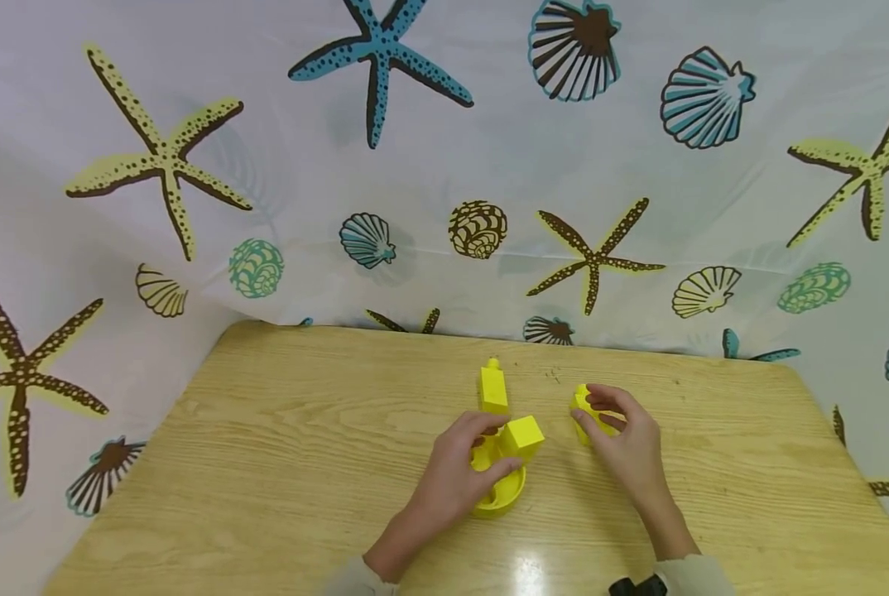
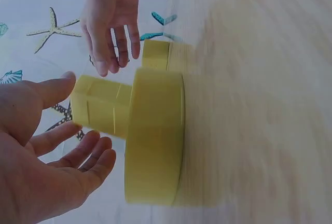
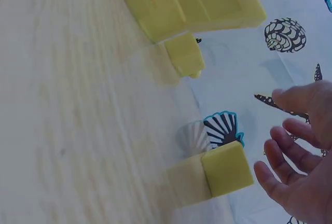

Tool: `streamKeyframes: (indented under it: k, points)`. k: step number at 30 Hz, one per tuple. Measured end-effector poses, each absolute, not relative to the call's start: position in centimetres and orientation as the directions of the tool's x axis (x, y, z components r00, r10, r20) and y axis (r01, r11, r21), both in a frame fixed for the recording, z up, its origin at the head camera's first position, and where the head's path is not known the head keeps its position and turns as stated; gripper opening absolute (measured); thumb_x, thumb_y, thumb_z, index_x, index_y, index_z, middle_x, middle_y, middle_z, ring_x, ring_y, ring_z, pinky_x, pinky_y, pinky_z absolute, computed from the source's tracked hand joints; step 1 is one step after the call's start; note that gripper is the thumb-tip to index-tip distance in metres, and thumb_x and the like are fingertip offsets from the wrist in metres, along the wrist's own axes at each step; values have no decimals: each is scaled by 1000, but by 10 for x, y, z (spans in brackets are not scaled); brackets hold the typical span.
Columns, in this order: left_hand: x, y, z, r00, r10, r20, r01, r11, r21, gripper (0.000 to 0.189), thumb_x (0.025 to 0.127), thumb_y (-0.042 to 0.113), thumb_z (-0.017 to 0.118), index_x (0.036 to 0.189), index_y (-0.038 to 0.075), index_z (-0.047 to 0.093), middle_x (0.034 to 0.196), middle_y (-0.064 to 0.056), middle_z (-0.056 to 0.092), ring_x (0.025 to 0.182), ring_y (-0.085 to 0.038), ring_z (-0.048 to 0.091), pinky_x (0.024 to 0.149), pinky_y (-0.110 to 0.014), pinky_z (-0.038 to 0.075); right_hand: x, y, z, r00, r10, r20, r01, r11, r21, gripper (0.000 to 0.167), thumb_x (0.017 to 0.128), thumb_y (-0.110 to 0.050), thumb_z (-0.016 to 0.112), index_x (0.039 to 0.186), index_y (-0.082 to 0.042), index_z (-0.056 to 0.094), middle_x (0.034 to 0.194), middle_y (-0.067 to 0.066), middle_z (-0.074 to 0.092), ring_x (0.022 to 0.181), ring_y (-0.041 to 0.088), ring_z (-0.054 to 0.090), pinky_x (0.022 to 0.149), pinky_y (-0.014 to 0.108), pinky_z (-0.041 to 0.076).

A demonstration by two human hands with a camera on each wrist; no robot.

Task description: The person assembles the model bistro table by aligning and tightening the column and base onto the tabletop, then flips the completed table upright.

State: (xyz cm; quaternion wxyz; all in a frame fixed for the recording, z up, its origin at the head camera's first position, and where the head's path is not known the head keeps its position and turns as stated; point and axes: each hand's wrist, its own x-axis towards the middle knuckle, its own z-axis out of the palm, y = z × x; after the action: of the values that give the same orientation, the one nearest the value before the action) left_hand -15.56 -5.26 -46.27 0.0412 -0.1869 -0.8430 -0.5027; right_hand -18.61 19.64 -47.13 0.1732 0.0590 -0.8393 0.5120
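A round yellow dish [image 1: 500, 507] stands on the table with yellow pieces inside. From it rises a square-ended yellow block [image 1: 525, 434], tilted over the rim. My left hand [image 1: 455, 463] is around the upper end of this block, its thumb and index fingertip right at the corners in the left wrist view and its other fingers loosely bent. A second yellow block [image 3: 228, 168], with a small knob on its end, stands farther right. Beside it my right hand [image 1: 631, 443] is spread with relaxed fingers, and a gap shows between fingertips and block in the right wrist view.
Behind the dish stands a third yellow block [image 1: 493, 389] with a round knob. The wooden table [image 1: 303, 430] reaches back to a white cloth [image 1: 430, 165] printed with starfish and shells, which also hangs along both sides.
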Motion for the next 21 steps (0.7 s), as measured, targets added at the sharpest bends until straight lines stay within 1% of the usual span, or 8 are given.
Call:
streamKeyframes:
  k: [4, 7, 11, 16, 21]
  points:
    - [-158, -38, -460, -926, 233, 296, 368, 396, 841, 47, 88, 19, 84, 129, 6, 67, 124, -7, 64, 112, -25, 64, 95, -40, 57, -188, 201, -476, -942, 141, 304, -186, 535, -824, 43, 88, -10, 83, 125, 3, 67, 116, 19, 68, 106, 34, 65, 93, 53, 57]
    - [-160, -32, -460, -924, 218, 313, 377, 389, 841, 41, 88, 16, 83, 125, 4, 69, 120, -6, 66, 108, -21, 65, 92, -35, 58, -189, 204, -480, -961, 142, 238, -113, 583, -804, 50, 87, -14, 84, 130, 3, 64, 120, 21, 64, 107, 36, 64, 92, 52, 57]
    - [-160, -31, -460, -922, 219, 318, 380, 371, 847, 37, 88, 11, 81, 122, 4, 70, 119, -6, 66, 108, -21, 65, 92, -32, 58, -190, 206, -484, -979, 128, 156, -43, 625, -779, 58, 87, -15, 84, 134, 6, 59, 123, 24, 61, 107, 37, 63, 91, 50, 58]
    - [-161, -35, -460, -912, 267, 312, 391, 331, 859, 35, 90, 8, 78, 123, 3, 70, 121, -8, 66, 114, -23, 65, 97, -35, 56, -190, 207, -485, -985, 127, 117, -13, 623, -782, 58, 87, -10, 83, 136, 7, 57, 123, 26, 61, 108, 38, 62, 92, 51, 57]
    - [-163, -42, -458, -904, 351, 243, 350, 285, 892, 35, 93, 4, 73, 127, 6, 69, 126, -7, 64, 122, -23, 61, 103, -37, 52, -190, 209, -485, -986, 131, 103, 2, 626, -780, 57, 87, -8, 82, 137, 6, 57, 126, 29, 63, 113, 41, 64, 94, 51, 57]
